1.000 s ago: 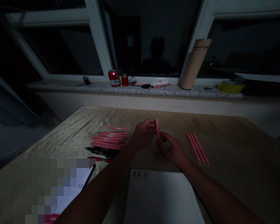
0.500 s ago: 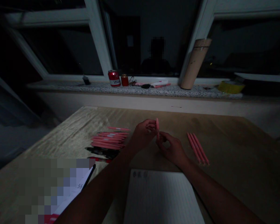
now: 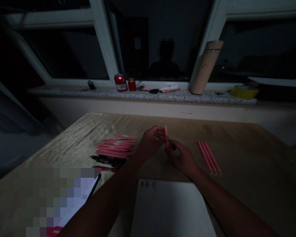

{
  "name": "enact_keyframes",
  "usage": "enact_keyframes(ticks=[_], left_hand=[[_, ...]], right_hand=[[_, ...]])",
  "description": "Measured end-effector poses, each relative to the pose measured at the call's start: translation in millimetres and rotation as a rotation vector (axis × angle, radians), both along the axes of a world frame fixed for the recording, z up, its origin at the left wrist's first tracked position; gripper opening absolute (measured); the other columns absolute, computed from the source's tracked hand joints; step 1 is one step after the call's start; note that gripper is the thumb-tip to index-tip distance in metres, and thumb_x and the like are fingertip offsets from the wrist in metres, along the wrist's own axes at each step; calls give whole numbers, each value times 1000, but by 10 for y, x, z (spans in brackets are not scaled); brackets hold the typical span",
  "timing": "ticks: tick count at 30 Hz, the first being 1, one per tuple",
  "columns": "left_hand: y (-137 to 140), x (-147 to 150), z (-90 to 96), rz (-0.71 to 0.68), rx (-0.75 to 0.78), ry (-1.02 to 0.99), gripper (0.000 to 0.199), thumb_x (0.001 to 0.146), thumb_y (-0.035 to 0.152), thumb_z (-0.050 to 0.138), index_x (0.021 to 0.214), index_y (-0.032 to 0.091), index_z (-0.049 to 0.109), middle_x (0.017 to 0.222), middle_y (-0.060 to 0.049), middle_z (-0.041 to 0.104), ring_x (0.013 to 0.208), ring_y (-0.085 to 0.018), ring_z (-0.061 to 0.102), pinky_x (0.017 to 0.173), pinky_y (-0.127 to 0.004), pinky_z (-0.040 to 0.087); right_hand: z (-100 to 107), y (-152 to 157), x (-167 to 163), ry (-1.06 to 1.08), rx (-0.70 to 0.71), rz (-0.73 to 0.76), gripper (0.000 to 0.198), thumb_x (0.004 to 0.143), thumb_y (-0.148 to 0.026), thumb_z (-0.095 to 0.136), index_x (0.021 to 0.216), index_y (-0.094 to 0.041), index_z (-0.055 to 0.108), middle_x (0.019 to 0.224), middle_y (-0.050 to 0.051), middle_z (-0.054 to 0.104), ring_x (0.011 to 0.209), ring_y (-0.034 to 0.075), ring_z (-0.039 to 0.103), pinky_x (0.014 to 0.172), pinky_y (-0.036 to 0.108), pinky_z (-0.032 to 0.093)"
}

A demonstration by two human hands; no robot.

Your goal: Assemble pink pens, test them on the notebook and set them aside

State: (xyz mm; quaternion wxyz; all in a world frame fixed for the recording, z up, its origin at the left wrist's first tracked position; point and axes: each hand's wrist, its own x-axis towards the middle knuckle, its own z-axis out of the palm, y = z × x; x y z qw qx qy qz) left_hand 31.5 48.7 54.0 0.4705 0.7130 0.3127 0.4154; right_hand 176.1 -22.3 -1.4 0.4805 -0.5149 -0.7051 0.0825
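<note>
Between my two hands a pink pen (image 3: 166,131) stands nearly upright above the table. My left hand (image 3: 151,140) pinches its upper part. My right hand (image 3: 181,155) has thumb and fingers closed at the pen's lower end, where the fingers partly hide it. Left of my hands lies a pile of pink pens (image 3: 115,148) with white labels, and a single pink pen (image 3: 125,136) lies just beyond it. Three pink pens (image 3: 209,157) rest side by side on the right. A lined notebook (image 3: 172,209) is open below my hands.
Black pens (image 3: 108,160) and a red pen (image 3: 105,169) lie nearer than the pink pile. A lit screen (image 3: 76,204) is at the lower left of the table (image 3: 256,184). The windowsill holds a red can (image 3: 120,83), a small jar (image 3: 132,85), a tall cylinder (image 3: 207,67) and yellow tape (image 3: 244,92).
Both hands keep their hold, and the pen's top has shifted very slightly left. The number on the lit screen has gone from 55 to 56.
</note>
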Motion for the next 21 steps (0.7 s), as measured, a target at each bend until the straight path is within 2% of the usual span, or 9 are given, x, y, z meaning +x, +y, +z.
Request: enact_keyframes(ticks=[11, 18, 21], left_hand=[[-29, -16, 11, -140, 9, -14, 24, 75, 29, 59, 94, 14, 55, 83, -5, 64, 72, -12, 60, 64, -22, 46], [-7, 0, -17, -39, -9, -2, 27, 71, 28, 65, 92, 14, 56, 78, -3, 62, 71, -11, 58, 64, -21, 45], [-2, -5, -10, -65, -9, -9, 27, 73, 28, 63, 94, 14, 56, 82, -4, 62, 74, -12, 59, 67, -21, 46]], right_hand=[[-2, 0, -1, -9, 5, -20, 31, 80, -22, 52, 110, -17, 57, 80, 4, 65, 69, 15, 59, 70, 26, 47], [1, -5, -5, -1, 1, -18, 33, 79, -21, 52, 111, -19, 56, 80, 3, 64, 69, 15, 59, 69, 26, 47], [5, -6, -3, -2, 4, -15, 31, 79, -20, 52, 110, -19, 57, 80, 3, 64, 70, 15, 59, 69, 26, 47]])
